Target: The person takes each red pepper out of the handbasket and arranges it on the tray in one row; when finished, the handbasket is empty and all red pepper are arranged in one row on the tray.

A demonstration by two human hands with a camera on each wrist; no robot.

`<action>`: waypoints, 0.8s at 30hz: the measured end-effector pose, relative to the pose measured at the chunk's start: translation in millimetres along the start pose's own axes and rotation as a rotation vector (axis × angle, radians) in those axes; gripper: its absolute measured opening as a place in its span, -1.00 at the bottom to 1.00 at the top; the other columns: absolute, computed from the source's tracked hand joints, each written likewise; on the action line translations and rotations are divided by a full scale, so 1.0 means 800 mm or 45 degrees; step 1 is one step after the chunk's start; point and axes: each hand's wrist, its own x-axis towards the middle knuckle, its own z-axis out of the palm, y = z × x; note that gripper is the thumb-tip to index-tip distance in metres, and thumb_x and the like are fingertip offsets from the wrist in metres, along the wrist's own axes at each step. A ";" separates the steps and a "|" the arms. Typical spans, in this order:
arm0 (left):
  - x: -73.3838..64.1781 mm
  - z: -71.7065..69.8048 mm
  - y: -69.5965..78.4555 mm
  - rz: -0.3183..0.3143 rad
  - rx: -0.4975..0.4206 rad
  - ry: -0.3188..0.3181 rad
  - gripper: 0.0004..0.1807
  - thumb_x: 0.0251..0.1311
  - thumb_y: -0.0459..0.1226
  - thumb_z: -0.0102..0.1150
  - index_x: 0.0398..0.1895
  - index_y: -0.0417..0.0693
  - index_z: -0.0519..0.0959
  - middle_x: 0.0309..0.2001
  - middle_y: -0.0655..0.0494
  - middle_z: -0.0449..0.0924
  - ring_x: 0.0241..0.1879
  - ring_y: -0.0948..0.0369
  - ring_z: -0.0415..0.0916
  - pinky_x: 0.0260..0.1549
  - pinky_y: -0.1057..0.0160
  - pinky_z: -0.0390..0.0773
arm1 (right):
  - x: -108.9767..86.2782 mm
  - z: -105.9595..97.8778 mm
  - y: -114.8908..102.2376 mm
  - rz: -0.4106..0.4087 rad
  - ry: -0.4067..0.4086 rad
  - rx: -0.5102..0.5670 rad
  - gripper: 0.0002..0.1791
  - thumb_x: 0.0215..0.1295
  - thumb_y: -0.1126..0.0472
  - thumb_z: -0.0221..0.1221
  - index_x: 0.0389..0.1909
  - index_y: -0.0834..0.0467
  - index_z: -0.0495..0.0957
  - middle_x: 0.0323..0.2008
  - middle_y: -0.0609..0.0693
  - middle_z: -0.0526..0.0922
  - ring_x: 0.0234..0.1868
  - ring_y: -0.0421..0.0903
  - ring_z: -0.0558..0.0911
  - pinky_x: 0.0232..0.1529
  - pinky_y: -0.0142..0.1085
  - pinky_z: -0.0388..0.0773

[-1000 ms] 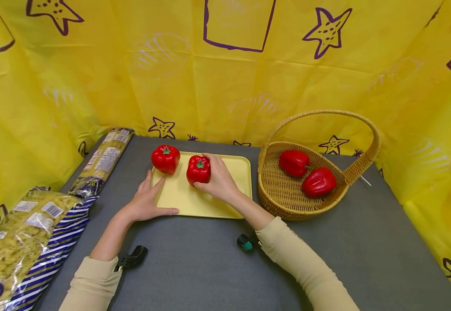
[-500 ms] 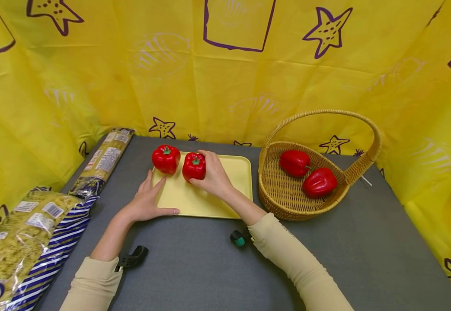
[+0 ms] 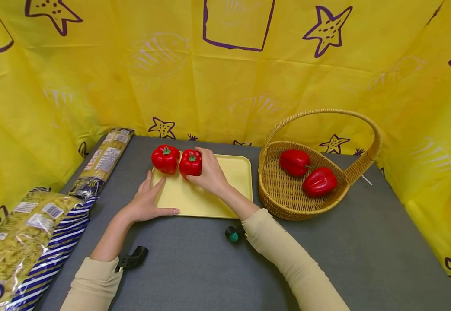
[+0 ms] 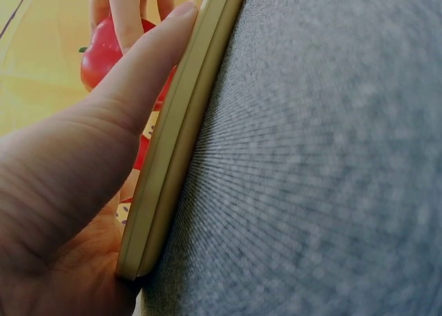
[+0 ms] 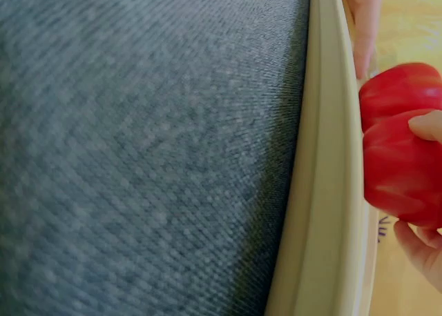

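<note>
My right hand point(image 3: 212, 175) grips a red bell pepper point(image 3: 190, 163) with a green stem, thumb on the near side and fingers behind. This pepper stands upright over the pale yellow tray point(image 3: 206, 203), right beside a second red bell pepper point(image 3: 165, 160) at the tray's back left corner. In the right wrist view the held pepper point(image 5: 404, 168) overlaps the other one, so any contact between them is hard to judge. My left hand point(image 3: 141, 204) rests spread at the tray's front left corner. Its thumb point(image 4: 148, 64) lies straight along the front edge in the left wrist view.
A wicker basket point(image 3: 283, 203) with a tall handle stands right of the tray, holding two red bell peppers point(image 3: 307, 172) lying down. Pasta bags point(image 3: 38, 233) and a long pasta packet point(image 3: 106, 160) line the left side of the grey table point(image 3: 194, 268). A yellow curtain hangs behind.
My right hand has shifted left and slightly back with the bell pepper, bringing it close beside the other one on the tray. The left hand has stayed in place.
</note>
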 end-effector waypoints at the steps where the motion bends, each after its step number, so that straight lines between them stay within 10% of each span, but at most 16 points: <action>1: 0.000 0.000 0.000 0.000 -0.001 0.000 0.30 -0.09 0.27 0.37 0.50 -0.34 -0.04 0.47 -0.43 -0.57 0.39 -0.43 -0.34 0.20 -0.46 -0.06 | 0.001 0.001 0.000 0.001 -0.001 -0.001 -0.06 0.06 0.10 0.45 0.40 0.19 0.17 0.29 0.10 0.32 0.29 -0.01 0.32 0.27 -0.19 0.34; 24: -0.001 0.001 0.001 -0.014 -0.003 -0.006 0.31 -0.10 0.28 0.37 0.51 -0.32 -0.05 0.47 -0.41 -0.58 0.40 -0.42 -0.35 0.20 -0.47 -0.06 | -0.002 0.003 0.002 -0.018 -0.084 -0.009 0.08 0.07 0.04 0.45 0.50 0.17 0.00 0.40 0.10 0.20 0.39 -0.01 0.22 0.31 -0.14 0.30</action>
